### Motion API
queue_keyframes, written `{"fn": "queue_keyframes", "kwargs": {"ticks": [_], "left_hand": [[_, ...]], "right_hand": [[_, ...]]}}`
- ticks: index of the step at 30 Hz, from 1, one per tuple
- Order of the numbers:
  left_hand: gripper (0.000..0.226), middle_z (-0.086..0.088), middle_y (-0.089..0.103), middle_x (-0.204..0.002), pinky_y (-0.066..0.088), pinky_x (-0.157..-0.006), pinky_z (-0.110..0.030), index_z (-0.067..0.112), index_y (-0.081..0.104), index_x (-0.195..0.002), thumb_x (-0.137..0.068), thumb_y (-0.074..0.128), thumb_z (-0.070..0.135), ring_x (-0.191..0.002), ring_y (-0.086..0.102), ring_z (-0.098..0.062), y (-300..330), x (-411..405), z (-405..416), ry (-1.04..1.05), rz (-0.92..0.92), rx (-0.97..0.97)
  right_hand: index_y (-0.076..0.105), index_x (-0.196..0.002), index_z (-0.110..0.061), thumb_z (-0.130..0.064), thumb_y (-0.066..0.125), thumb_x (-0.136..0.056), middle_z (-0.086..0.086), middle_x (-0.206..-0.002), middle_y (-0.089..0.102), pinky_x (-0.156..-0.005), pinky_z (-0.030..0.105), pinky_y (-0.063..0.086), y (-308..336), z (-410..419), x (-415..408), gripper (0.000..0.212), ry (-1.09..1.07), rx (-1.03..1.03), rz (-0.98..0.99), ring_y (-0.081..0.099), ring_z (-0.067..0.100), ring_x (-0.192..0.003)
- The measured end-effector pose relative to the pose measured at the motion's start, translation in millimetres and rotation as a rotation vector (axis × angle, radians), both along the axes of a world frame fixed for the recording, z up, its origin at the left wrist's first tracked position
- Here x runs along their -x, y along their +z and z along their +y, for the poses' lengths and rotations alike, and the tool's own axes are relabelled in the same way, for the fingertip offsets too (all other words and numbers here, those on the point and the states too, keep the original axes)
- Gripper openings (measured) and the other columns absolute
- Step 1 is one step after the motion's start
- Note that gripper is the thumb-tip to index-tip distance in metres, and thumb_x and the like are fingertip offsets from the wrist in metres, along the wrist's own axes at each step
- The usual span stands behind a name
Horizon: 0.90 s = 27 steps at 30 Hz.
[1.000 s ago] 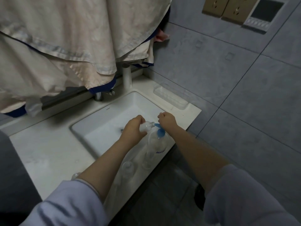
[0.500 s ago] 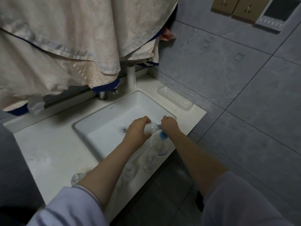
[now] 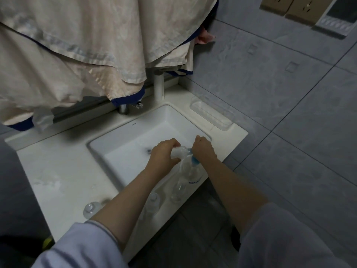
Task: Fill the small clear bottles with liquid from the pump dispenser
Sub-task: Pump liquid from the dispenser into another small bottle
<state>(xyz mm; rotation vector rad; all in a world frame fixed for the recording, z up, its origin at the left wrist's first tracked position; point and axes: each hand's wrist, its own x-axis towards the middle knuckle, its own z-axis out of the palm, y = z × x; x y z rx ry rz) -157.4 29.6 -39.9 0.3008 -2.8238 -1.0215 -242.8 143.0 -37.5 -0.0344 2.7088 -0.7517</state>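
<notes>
— Over the near right corner of a white rectangular ceramic sink (image 3: 135, 132): left hand (image 3: 164, 157) wrapped around a small clear bottle (image 3: 178, 152), tipped on its side, neck pointing right.

— And the right hand (image 3: 202, 149)?

— Curled down on the blue pump head (image 3: 194, 160) of a clear, rounded plastic pump dispenser (image 3: 190, 171), standing on the counter's near edge. Spout touching the small bottle's mouth, or just beside it; too blurred to say which.

— More bottles nearby?

— Three small clear ones upright along the smooth white counter (image 3: 63, 180), near edge: one (image 3: 178, 190) just beside the dispenser, one (image 3: 153, 200) partly behind the left forearm, one (image 3: 90, 208) farther left.

— Surroundings?

— Pale, crumpled fabric with dark blue trim (image 3: 87, 55) hanging over the far side, covering part of a chrome tap (image 3: 123, 108). Shallow clear plastic tray (image 3: 212, 115) at the far right of the counter, against matte grey wall tiles (image 3: 270, 93). Beige sockets (image 3: 289, 4) top right. Light, soft sleeves (image 3: 280, 238) pushed up both forearms.
</notes>
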Motion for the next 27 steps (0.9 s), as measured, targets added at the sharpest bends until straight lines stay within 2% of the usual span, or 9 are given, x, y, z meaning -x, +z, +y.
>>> {"fn": "queue_keyframes", "kwargs": {"ticks": [5,9,12,18,24,27], "left_hand": [[0.036,0.001,0.064,-0.108,0.045,-0.086,-0.03,0.019,0.058,-0.111,-0.077,0.07,0.026,-0.098,0.056,-0.017,7,-2,0,-0.022,0.002,0.026],[0.034,-0.002,0.064,-0.112,0.044,-0.09,-0.031,0.016,0.059,-0.114,-0.081,0.067,0.025,-0.102,0.057,-0.019,13,-1,0,-0.044,-0.033,0.061],[0.035,-0.003,0.063,-0.114,0.042,-0.092,-0.03,0.015,0.058,-0.116,-0.083,0.065,0.025,-0.105,0.056,-0.019,17,1,0,-0.053,-0.045,0.079],[0.039,-0.004,0.063,-0.116,0.045,-0.095,-0.033,0.016,0.057,-0.118,-0.082,0.067,0.03,-0.105,0.057,-0.019,16,-1,2,-0.059,-0.063,0.064],[0.036,-0.001,0.064,-0.115,0.043,-0.094,-0.032,0.018,0.06,-0.115,-0.082,0.067,0.028,-0.105,0.057,-0.018,15,-2,0,-0.054,-0.042,0.071],[0.036,-0.003,0.064,-0.115,0.044,-0.094,-0.032,0.017,0.059,-0.116,-0.082,0.066,0.028,-0.105,0.058,-0.019,15,0,-1,-0.06,-0.058,0.089]], "right_hand": [[0.04,-0.131,-0.002,-0.03,0.017,-0.102,0.021,-0.131,0.045,-0.101,0.054,0.036,2,5,6,0.047,-0.02,0.018,0.052,0.043,0.039,-0.121],[0.039,-0.131,-0.009,-0.031,0.021,-0.104,0.011,-0.134,0.047,-0.102,0.045,0.037,-6,3,2,0.039,-0.055,-0.031,0.052,0.049,0.028,-0.12],[0.041,-0.129,-0.009,-0.034,0.016,-0.104,0.011,-0.131,0.051,-0.102,0.045,0.037,-6,0,1,0.043,-0.118,0.015,0.044,0.052,0.028,-0.116],[0.044,-0.129,-0.007,-0.035,0.02,-0.103,0.013,-0.129,0.051,-0.102,0.048,0.038,-3,5,6,0.045,-0.142,0.127,0.041,0.052,0.03,-0.115],[0.044,-0.132,-0.013,-0.035,0.017,-0.103,0.01,-0.131,0.052,-0.102,0.045,0.036,-12,1,0,0.045,-0.161,0.028,0.143,0.052,0.028,-0.116],[0.038,-0.138,-0.013,-0.039,0.018,-0.103,0.01,-0.139,0.045,-0.105,0.046,0.033,-10,1,3,0.048,-0.152,0.068,0.088,0.048,0.029,-0.122]]}}
